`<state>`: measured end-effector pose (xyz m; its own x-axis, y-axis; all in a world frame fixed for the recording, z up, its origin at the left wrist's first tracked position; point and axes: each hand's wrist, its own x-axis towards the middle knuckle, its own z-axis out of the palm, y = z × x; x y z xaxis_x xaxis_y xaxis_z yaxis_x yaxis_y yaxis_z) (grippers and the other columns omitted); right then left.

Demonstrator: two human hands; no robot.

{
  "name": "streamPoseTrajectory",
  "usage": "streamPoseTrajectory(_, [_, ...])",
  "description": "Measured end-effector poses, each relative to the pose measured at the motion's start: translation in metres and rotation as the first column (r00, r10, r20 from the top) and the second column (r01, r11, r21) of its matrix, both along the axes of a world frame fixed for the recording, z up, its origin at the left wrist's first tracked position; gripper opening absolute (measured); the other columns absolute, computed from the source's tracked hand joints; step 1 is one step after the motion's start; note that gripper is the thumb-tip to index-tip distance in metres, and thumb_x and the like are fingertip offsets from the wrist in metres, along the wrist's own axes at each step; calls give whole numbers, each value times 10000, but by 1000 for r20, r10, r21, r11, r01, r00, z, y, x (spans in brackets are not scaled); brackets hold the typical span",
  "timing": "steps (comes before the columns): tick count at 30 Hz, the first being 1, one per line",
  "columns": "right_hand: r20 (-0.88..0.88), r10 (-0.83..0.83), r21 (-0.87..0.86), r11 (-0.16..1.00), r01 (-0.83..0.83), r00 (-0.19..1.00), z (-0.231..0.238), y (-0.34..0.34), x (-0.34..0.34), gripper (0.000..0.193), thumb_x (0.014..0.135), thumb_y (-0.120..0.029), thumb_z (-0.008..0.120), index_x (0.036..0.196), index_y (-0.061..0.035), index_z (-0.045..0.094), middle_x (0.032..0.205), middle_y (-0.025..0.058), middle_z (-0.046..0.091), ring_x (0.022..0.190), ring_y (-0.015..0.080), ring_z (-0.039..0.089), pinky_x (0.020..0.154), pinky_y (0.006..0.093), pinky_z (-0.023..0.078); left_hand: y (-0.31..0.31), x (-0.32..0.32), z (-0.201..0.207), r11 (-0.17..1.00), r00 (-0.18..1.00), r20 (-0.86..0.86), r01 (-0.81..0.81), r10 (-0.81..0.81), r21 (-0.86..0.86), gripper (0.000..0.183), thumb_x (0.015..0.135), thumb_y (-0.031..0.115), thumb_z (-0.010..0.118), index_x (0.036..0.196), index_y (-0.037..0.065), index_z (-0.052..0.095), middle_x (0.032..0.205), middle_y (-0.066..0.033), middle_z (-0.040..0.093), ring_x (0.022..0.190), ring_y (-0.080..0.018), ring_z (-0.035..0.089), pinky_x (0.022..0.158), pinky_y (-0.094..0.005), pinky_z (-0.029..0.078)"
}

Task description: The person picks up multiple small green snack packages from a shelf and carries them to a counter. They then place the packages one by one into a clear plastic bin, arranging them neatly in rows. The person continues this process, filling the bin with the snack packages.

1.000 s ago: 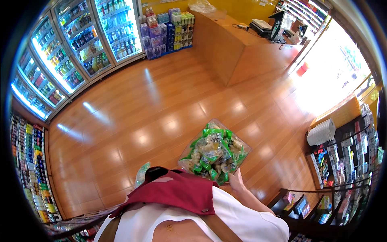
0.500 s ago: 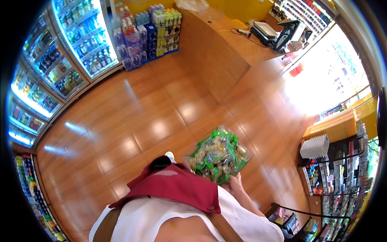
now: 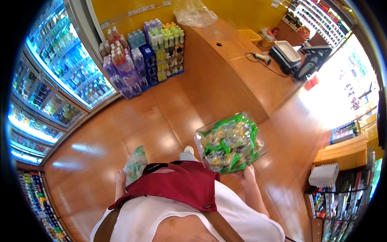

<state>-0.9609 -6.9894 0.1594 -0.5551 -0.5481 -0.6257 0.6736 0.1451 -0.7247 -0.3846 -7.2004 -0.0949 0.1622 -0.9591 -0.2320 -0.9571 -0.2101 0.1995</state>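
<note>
My right hand (image 3: 246, 173) is closed on the near edge of a clear plastic box (image 3: 230, 143), filled with small packets in green and clear wrap with pale pieces inside. The box is held out in front of my body, above the floor. Lower and to the left, my left hand (image 3: 119, 177) grips a clear plastic packet with green on it (image 3: 136, 163); its contents cannot be made out. My red collar hides part of that packet, and most of the left fingers are hard to see.
A wooden counter (image 3: 225, 76) stands ahead, bearing a scale (image 3: 286, 54), a handheld scanner (image 3: 263, 59) and a plastic bag (image 3: 195, 14). Stacked drinks (image 3: 129, 74) stand beside it. Glass-door coolers (image 3: 72, 56) line the left; a goods rack (image 3: 340, 197) stands right. Tiled floor (image 3: 169, 117) lies between.
I have moved closer to the counter. The box has come up and to the right in view with my right hand. My left hand and its packet have come into sight.
</note>
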Motion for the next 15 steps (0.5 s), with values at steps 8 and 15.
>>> streamPoseTrajectory(8, [-13,62,-150,987,-63,998,30,-222,-170,311,872,-148,521,1155,-26,485,1006,165,616,837,302,641,608,474,570,-280,-144,264,911,753,-656,-308,56,-275,431,934,385,443,786,2,574,740,-61,554,686,-153,491,620,-353,417])
streamPoseTrajectory(15, [-1,28,-92,995,-28,1000,12,-400,-276,310,905,-158,426,1139,32,498,1023,225,599,866,327,636,633,475,572,-490,-327,462,916,48,-951,-257,-305,-307,229,922,268,529,938,49,594,842,-31,611,731,-126,616,642,-287,513])
